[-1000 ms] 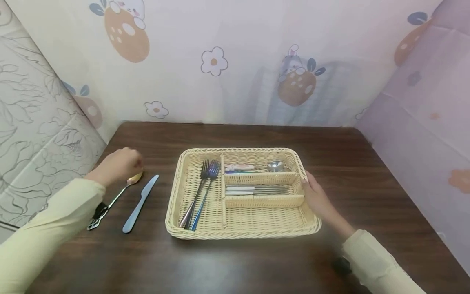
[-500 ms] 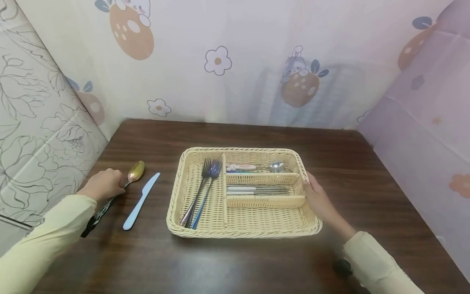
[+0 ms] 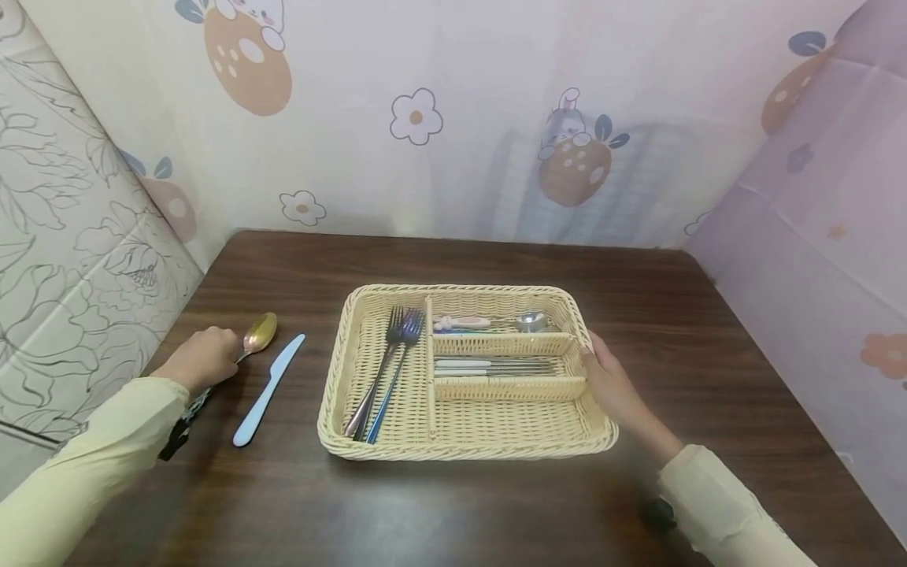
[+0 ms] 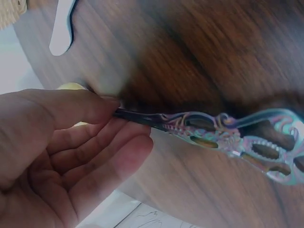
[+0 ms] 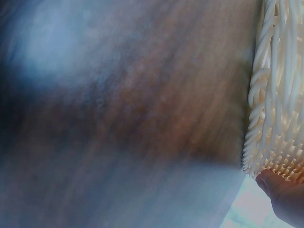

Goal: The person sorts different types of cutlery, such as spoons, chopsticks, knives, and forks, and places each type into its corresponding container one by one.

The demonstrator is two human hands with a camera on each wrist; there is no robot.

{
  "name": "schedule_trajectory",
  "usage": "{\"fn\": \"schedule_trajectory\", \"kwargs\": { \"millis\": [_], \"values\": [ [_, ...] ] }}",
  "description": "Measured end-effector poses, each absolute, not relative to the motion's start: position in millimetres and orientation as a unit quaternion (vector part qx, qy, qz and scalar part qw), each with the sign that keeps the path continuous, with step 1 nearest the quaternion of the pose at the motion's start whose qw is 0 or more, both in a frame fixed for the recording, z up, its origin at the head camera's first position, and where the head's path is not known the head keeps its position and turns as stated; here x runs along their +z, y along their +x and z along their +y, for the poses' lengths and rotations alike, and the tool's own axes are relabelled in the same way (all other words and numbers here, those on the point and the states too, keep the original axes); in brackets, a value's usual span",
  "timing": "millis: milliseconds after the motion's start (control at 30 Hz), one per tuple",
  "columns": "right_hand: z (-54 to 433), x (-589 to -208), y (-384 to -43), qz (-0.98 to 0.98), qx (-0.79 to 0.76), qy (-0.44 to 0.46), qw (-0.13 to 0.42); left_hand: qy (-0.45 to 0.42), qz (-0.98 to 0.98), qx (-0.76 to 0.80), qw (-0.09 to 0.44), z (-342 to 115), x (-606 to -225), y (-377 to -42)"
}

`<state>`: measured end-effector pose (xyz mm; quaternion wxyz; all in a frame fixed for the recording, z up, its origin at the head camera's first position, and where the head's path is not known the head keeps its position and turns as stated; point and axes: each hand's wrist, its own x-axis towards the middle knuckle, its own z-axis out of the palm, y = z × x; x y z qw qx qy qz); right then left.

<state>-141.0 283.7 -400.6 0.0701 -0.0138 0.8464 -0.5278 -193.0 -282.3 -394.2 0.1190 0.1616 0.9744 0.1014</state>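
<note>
In the left wrist view my left hand pinches a spoon with an openwork, iridescent handle between thumb and fingers. The head view shows the spoon's gold bowl beyond my left hand, pointing away from me. My right hand grips the right rim of a cream woven cutlery basket, thumb over the edge. Only part of my right hand shows in the right wrist view, against the basket's woven side. A pale blue table knife lies between the spoon and the basket.
Several forks lie in the basket's left compartment. Its back right compartment holds a spoon and a pale character handle; slim white-handled utensils lie in the middle one. Patterned cloth hangs behind the dark wooden table.
My left hand has come down and toward me from above the spoon's bowl onto its handle, and now pinches it. My right hand stays on the basket's rim.
</note>
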Motion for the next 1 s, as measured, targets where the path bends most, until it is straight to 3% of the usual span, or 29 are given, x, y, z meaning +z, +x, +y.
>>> {"fn": "schedule_trajectory", "kwargs": {
  "millis": [300,633,1000],
  "values": [
    [285,-399,-140,0.845,-0.53,-0.012,0.066,0.187,0.972,0.104,0.095,-270,-370,-200],
    [284,-396,-138,0.842,-0.535,-0.008,0.064,0.261,0.963,0.059,0.019,-210,-313,-219],
    [281,-399,-137,0.819,-0.569,-0.011,0.071,0.341,0.938,0.058,0.036,-123,-283,-237]
  ]
}}
